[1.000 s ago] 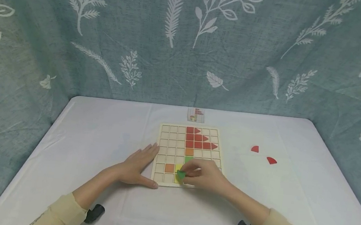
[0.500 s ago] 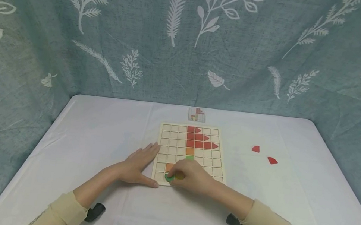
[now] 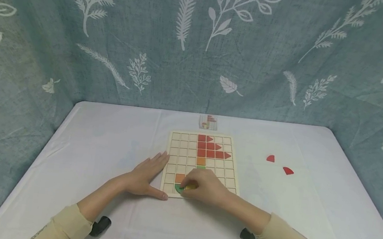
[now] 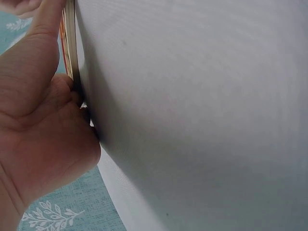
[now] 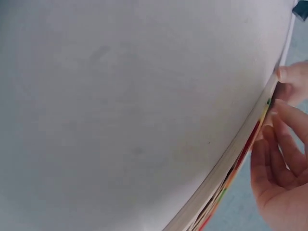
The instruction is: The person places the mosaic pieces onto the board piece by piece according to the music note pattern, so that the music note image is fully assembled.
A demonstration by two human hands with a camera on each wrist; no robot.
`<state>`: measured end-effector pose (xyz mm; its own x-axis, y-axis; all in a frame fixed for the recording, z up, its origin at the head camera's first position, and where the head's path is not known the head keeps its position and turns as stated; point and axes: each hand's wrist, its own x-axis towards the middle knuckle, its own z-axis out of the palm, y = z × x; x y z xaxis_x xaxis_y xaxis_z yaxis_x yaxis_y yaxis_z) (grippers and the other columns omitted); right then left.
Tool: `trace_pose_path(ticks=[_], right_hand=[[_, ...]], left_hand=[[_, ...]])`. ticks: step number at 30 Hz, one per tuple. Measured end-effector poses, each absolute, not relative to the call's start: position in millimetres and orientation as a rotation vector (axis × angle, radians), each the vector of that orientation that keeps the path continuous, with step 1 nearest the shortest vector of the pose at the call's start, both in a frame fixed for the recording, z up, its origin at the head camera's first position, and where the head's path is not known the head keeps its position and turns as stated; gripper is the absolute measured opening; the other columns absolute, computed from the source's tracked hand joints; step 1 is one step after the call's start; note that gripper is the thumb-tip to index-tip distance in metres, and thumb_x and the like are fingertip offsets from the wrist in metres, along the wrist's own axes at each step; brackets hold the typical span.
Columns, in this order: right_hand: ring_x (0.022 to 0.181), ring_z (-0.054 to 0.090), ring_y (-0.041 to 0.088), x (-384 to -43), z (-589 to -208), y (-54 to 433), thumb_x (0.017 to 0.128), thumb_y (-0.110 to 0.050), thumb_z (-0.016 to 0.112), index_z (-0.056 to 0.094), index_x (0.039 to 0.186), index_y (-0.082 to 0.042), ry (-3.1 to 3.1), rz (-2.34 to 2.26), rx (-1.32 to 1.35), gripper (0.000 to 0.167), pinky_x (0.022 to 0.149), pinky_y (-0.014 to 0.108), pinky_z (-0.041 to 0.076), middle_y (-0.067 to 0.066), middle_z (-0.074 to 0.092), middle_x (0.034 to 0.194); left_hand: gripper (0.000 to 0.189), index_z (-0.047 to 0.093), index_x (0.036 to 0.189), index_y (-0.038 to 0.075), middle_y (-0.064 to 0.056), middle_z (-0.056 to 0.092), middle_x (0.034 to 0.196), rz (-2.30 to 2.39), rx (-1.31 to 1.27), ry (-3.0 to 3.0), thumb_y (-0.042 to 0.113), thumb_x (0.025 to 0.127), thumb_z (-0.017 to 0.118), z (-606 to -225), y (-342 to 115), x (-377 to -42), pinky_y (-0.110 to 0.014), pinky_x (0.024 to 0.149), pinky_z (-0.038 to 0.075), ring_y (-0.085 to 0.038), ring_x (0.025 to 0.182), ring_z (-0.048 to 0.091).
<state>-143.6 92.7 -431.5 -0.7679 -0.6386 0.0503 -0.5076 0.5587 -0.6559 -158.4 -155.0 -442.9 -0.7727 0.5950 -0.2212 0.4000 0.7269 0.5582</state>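
Observation:
A square wooden grid board (image 3: 171,167) lies on the table with flat coloured pieces set in its cells. My right hand (image 3: 207,187) is over its front rows, fingers curled, thumb and fingertips on a green rounded piece (image 3: 177,189) in the front row. Beside that, a yellow piece (image 3: 190,186) shows partly under the hand. My left hand (image 3: 147,174) rests along the board's left edge, fingers spread, thumb at the front left corner. An orange square (image 3: 180,178) sits just behind the green piece. In the right wrist view, the right hand's fingers (image 5: 284,144) bend over the board's edge.
Red squares and triangles (image 3: 209,146) fill cells at the back of the board. Two loose red quarter-circle pieces, one nearer the back (image 3: 271,158) and one further right (image 3: 288,171), lie right of it. A small pattern card (image 3: 208,122) lies behind the board on the white tablecloth (image 3: 111,133).
My right hand has moved left over the board, carrying the green piece from beside the yellow cells to the front-row cell on their left. The left hand has stayed in place.

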Motion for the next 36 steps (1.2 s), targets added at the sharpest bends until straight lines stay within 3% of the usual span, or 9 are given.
trace_pose_path(ticks=[5, 15, 24, 31, 36], right_hand=[[0.082, 0.064, 0.001, -144.8, -428.9, 108.6, 0.085, -0.022, 0.077, 0.076, 0.092, -0.024, 2.543, -1.163, -0.727, 0.007, 0.077, 0.023, 0.055, -0.019, 0.067, 0.087], [0.101, 0.064, 0.018, -149.0, -416.1, 177.2, 0.085, -0.026, 0.077, 0.075, 0.102, -0.018, 2.613, -1.376, -0.246, 0.019, 0.090, 0.034, 0.055, -0.004, 0.070, 0.104], [0.102, 0.063, 0.029, -156.3, -415.1, 266.7, 0.090, -0.021, 0.072, 0.071, 0.112, -0.006, 2.890, -1.175, -0.077, 0.027, 0.083, 0.041, 0.056, 0.012, 0.069, 0.111], [0.101, 0.059, 0.035, -155.2, -414.1, 321.4, 0.093, -0.024, 0.069, 0.064, 0.121, 0.000, 2.961, -0.985, 0.118, 0.038, 0.074, 0.033, 0.051, 0.022, 0.066, 0.109], [0.098, 0.058, 0.039, -157.6, -414.7, 334.9, 0.090, -0.020, 0.070, 0.060, 0.122, 0.007, 2.944, -0.915, 0.158, 0.042, 0.077, 0.043, 0.053, 0.028, 0.063, 0.110]], left_hand=[[0.120, 0.010, 0.155, -0.003, -0.019, 0.006, 0.162, 0.678, 0.772, 2.552, 0.058, 0.075, 0.076, -444.2, -154.0, -158.7, -0.051, 0.120, 0.005, -0.034, 0.149, 0.002], [0.122, 0.011, 0.155, -0.001, -0.017, 0.007, 0.162, 0.669, 0.743, 2.565, 0.061, 0.072, 0.076, -442.6, -154.2, -158.6, -0.051, 0.120, 0.005, -0.033, 0.149, 0.002], [0.121, 0.012, 0.155, 0.000, -0.017, 0.007, 0.162, 0.683, 0.720, 2.567, 0.059, 0.072, 0.077, -438.5, -151.8, -157.0, -0.050, 0.120, 0.005, -0.032, 0.149, 0.003], [0.122, 0.011, 0.155, 0.001, -0.016, 0.007, 0.162, 0.680, 0.707, 2.568, 0.060, 0.071, 0.077, -438.5, -151.8, -158.2, -0.050, 0.120, 0.004, -0.032, 0.149, 0.002], [0.122, 0.011, 0.155, 0.000, -0.016, 0.007, 0.162, 0.687, 0.717, 2.563, 0.060, 0.072, 0.077, -439.9, -152.3, -159.7, -0.050, 0.120, 0.004, -0.032, 0.149, 0.002]])
